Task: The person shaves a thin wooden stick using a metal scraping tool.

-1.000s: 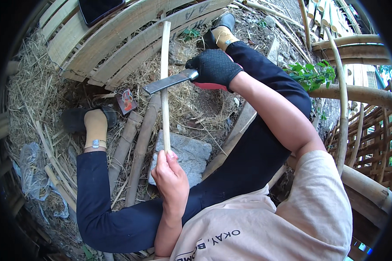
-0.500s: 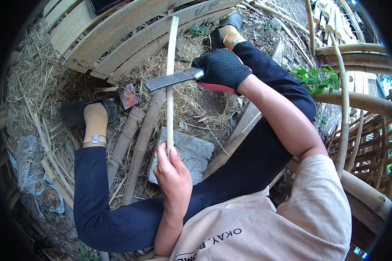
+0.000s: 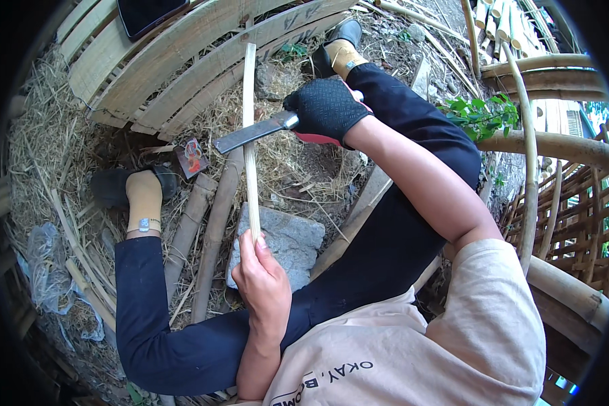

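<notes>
My bare left hand (image 3: 260, 281) pinches the near end of a long, pale bamboo strip (image 3: 249, 95) between thumb and fingers. The strip points away from me, over a grey stone block (image 3: 291, 240). My right hand (image 3: 328, 111), in a black and red glove, is closed round the handle of a knife, mostly hidden by the fingers. Its flat, blunt-ended metal blade (image 3: 254, 135) lies crosswise over the strip, about halfway along it. Whether the edge bites into the bamboo, I cannot tell.
A slatted bamboo panel (image 3: 176, 74) stands ahead, with a dark phone (image 3: 145, 17) on it. Bamboo poles (image 3: 213, 237) and a small red packet (image 3: 193, 158) lie on straw between my legs. Crumpled plastic (image 3: 47, 264) is at left, bamboo rails (image 3: 555, 149) at right.
The strip has come slightly toward me and its far end leans a little more to the left. The blade stays across it, now a bit closer to the far end.
</notes>
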Tool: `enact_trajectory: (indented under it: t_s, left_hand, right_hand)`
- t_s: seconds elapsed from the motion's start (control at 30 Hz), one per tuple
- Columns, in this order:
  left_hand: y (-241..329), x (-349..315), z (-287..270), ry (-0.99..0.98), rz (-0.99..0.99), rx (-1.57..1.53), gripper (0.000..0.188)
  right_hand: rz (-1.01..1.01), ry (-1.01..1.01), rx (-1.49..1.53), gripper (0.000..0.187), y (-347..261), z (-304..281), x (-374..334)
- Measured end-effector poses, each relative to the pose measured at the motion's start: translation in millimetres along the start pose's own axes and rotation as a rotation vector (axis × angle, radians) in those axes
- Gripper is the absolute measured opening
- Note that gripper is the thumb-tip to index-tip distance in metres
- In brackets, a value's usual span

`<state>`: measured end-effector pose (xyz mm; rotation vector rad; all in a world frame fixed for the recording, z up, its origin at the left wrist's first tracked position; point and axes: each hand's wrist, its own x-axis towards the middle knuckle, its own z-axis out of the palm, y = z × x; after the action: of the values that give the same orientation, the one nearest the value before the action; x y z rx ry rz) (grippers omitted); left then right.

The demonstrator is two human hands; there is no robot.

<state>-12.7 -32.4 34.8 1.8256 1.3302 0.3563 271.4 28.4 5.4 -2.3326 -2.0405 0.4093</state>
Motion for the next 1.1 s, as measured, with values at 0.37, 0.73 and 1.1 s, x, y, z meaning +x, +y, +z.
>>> enact_trajectory:
  t_s: [0.37,0.73,1.1]
  left_hand:
    - [2,5,2,0.010,0.021,-0.024,0.018]
    - [-9,10,3,0.027,0.000,-0.073,0.019]
    - [-10,9,4,0.021,-0.001,-0.075,0.020]
  right_hand:
    - [0.010,0.014,-0.028,0.016,4,-12,-1]
    - [-0.045,0.066,-0.010,0.017,10,-8,1]
    - [-0.035,-0.009,0.011,0.017,8,-7,0]
